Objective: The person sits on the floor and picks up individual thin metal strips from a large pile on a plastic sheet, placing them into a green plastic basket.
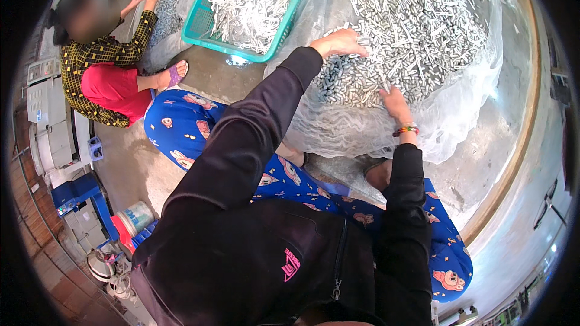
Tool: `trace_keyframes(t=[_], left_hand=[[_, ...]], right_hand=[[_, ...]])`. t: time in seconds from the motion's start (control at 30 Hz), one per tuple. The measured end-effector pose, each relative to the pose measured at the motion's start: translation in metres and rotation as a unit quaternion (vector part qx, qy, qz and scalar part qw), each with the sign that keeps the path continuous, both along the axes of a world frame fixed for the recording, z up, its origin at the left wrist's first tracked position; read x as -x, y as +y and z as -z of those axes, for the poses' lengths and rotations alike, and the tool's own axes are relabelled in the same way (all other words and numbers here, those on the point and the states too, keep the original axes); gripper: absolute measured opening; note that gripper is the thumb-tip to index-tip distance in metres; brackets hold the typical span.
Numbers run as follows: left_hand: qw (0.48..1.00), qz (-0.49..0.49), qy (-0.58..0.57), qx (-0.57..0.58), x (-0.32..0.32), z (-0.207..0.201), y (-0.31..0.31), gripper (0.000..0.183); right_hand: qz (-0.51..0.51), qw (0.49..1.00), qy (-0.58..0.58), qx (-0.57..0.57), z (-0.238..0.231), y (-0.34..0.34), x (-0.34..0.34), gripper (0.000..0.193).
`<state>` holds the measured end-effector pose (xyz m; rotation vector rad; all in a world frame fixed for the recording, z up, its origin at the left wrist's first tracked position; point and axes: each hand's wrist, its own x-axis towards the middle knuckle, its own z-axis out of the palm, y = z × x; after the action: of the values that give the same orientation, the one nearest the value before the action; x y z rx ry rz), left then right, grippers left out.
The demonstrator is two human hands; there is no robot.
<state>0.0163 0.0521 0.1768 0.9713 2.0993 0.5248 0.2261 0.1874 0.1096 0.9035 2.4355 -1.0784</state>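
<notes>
A wide heap of small silvery metal pieces (417, 30), some short and rounded, others thin and stick-like, lies on a translucent plastic sheet (362, 130). My left hand (339, 43) reaches over the heap's left side, its fingers curled in against some metal pieces; exactly what lies under them is hidden. At the near edge of the heap, my right hand (396, 105) pinches a small metal piece (386, 87) at its fingertips. A green plastic basket (235, 53) of pale metal sticks (257, 3) stands left of the heap.
A co-worker (99, 54) squats at the left, both hands at another heap of metal pieces (172, 6). Grey boxes (51, 121), a blue box (75, 193) and a white bucket (139, 214) line the left. A wall edge (525, 127) curves along the right.
</notes>
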Motion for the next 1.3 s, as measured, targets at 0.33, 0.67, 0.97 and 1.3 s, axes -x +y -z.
trace_keyframes(t=[0.33, 0.67, 0.97, 1.3], left_hand=[[0.978, -0.010, 0.154, -0.142, -0.015, 0.009, 0.010, 0.020], [0.941, 0.030, 0.317, -0.113, -0.083, 0.066, -0.001, 0.011], [0.911, -0.177, -0.262, -0.265, -0.010, 0.020, -0.074, 0.026], [0.666, -0.302, -0.598, -0.328, -0.048, -0.043, -0.024, 0.036]], right_hand=[[0.044, 0.993, -0.011, -0.112, 0.003, 0.064, 0.041, 0.052], [-0.083, 0.974, -0.028, -0.207, 0.014, 0.000, 0.082, 0.048], [-0.070, 0.970, 0.180, -0.145, -0.011, 0.005, 0.088, 0.036], [0.231, 0.898, 0.108, 0.357, -0.114, 0.020, 0.035, 0.020]])
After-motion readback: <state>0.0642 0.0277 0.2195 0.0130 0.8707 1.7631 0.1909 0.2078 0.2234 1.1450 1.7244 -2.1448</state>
